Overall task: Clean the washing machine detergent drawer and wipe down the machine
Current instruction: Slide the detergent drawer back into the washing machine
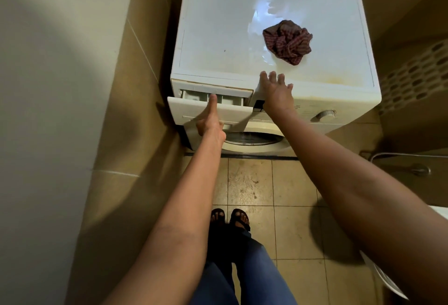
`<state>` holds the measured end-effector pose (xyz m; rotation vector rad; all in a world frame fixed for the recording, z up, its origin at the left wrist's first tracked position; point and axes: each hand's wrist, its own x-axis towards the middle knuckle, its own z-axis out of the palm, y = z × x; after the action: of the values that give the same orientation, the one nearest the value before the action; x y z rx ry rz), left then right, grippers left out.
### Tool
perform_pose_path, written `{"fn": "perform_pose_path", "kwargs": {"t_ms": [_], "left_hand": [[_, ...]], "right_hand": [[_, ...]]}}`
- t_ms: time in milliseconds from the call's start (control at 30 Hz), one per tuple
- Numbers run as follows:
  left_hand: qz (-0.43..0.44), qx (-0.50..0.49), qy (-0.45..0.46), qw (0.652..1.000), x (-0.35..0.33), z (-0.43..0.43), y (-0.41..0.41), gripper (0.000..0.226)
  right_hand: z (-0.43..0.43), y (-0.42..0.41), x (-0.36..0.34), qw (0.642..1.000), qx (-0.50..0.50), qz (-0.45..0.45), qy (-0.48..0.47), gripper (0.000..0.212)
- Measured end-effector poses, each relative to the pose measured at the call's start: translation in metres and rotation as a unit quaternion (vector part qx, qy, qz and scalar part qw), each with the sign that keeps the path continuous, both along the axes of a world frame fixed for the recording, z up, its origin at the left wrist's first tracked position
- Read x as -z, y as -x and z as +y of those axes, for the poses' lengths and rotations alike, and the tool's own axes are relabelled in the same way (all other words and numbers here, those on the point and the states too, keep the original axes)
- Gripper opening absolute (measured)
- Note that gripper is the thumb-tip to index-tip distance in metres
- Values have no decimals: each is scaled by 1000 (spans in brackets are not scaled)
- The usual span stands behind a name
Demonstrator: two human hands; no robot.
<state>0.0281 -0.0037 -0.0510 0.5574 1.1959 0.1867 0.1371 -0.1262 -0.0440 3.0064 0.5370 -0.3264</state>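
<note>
A white front-loading washing machine stands ahead of me. Its detergent drawer at the upper left of the front is pulled partly out, with several compartments showing. My left hand grips the drawer's front panel, thumb lying over the top edge and fingers curled underneath. My right hand rests flat on the machine's front top edge with fingers spread. A crumpled dark red checked cloth lies on the wet top, beyond my right hand and apart from it.
The machine sits in a corner with a tiled wall close on its left. A control dial is on the front panel at right. A perforated basket and a hose are at the right. My feet stand on the tiled floor.
</note>
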Motion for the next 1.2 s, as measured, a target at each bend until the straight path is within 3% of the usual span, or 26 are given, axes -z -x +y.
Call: {"fn": "perform_pose_path", "kwargs": {"t_ms": [467,667,900,1033,1200], "left_hand": [[18,40,-46,998,-7,8,-42,38],[37,60,-63,996,1,14,-51,55],[50,104,-89,989,6,18,-51,57],[60,103,-97,988,4,17,-53,80],[46,97,-89,990,8,16,-54,82]], "right_hand": [[-2,4,5,1000,3,10,13,88],[-1,5,7,1000,5,9,9,86],[0,5,6,1000,8,13,13,85],[0,6,7,1000,12,19,-1,84],[-1,5,5,1000,12,20,-4,85]]}}
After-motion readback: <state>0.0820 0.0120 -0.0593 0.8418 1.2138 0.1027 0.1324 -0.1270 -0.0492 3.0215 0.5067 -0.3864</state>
